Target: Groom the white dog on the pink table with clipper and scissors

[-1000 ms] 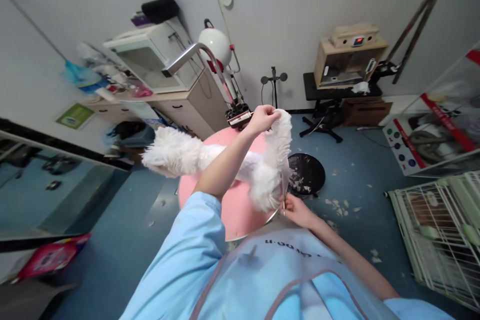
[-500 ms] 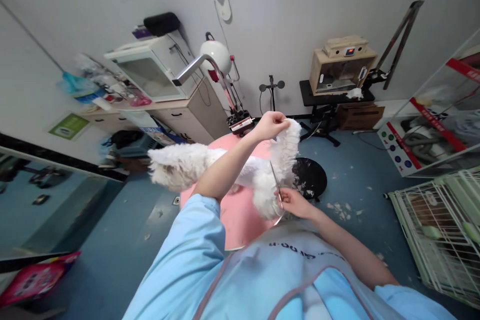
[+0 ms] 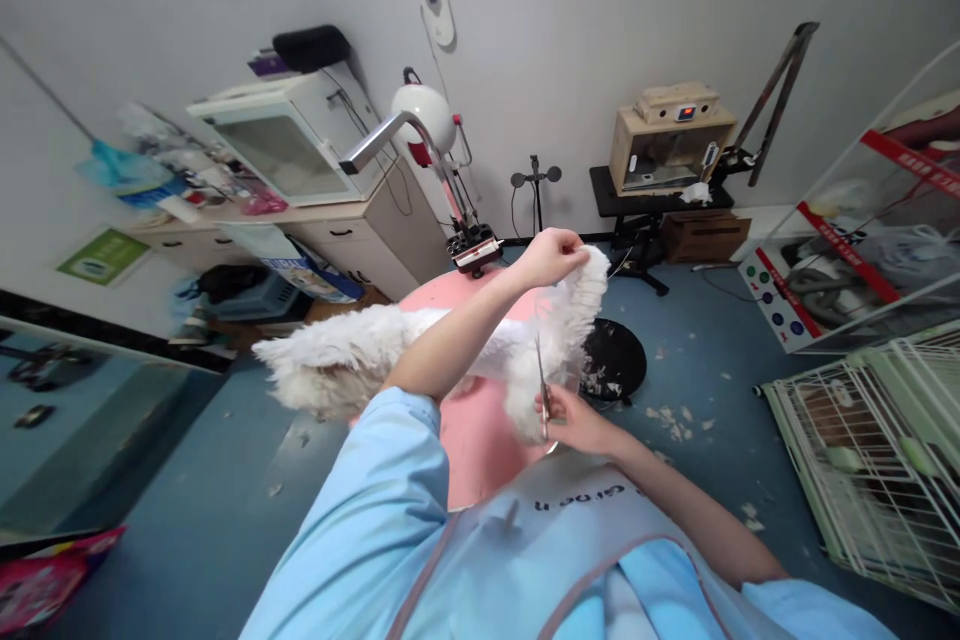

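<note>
A fluffy white dog [image 3: 360,345] stands on a pink round grooming table [image 3: 480,440], its head toward the left and its rump toward the right. My left hand [image 3: 553,256] reaches over its back and pinches the tip of the raised tail [image 3: 592,285]. Lower down, my right hand [image 3: 574,418] is closed on the handles of a pair of scissors [image 3: 542,385]. The blades point up beside the fur of the dog's hindquarters. My left forearm hides part of the dog's back.
Behind the table rises a metal grooming arm [image 3: 427,125] with a clamp. A black round stool [image 3: 616,360] with hair clippings is close on the right. Further right stand a wire cage [image 3: 870,460] and a wooden box [image 3: 667,155] on a black stand. Clippings dot the floor.
My right hand and the scissors have shifted left, the blades now more upright. The dog's head has moved left and down in view. My left hand keeps its pinch on the tail.
</note>
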`<state>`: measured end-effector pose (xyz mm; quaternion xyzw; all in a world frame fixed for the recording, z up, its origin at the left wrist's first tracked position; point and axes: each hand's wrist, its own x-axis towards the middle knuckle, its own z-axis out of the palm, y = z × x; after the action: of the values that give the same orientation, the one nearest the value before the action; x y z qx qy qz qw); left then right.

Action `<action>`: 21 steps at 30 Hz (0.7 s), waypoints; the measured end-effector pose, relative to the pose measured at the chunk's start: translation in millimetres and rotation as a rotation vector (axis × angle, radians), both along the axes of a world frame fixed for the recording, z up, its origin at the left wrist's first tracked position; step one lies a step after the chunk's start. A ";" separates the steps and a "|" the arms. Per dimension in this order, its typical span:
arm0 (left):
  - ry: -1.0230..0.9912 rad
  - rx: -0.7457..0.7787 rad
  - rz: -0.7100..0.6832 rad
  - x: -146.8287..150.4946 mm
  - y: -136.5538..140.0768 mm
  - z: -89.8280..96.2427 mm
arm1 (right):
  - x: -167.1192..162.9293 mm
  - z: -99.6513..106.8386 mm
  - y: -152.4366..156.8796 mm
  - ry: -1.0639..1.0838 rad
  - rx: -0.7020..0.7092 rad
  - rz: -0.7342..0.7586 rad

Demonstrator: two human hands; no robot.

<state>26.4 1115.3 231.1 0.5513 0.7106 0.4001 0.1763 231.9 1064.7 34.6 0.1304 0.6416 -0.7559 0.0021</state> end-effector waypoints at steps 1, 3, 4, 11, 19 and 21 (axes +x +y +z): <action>0.038 0.032 -0.010 5.8 -7.4 -0.5 | 13.2 -2.6 4.5 -0.012 0.043 0.035; 0.159 0.132 0.001 25.5 -25.7 -5.6 | 43.5 -7.7 18.8 -0.049 0.073 0.043; 0.236 0.184 0.024 39.4 -35.2 -10.5 | 59.4 -9.3 28.3 -0.065 0.062 -0.008; 0.640 0.129 0.189 159.5 -44.6 -63.2 | 119.2 42.3 112.9 0.197 0.392 -0.731; 0.563 0.056 0.436 218.9 -1.0 -95.3 | 84.8 78.3 199.5 0.220 0.614 -0.298; 0.328 0.077 0.528 239.4 -5.2 -109.9 | 80.9 68.3 214.5 0.156 0.555 -0.199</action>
<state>265.8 1110.2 121.2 0.4112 0.8325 0.3644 -0.0717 312.8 1279.2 102.9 0.1298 0.8060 -0.5558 -0.1569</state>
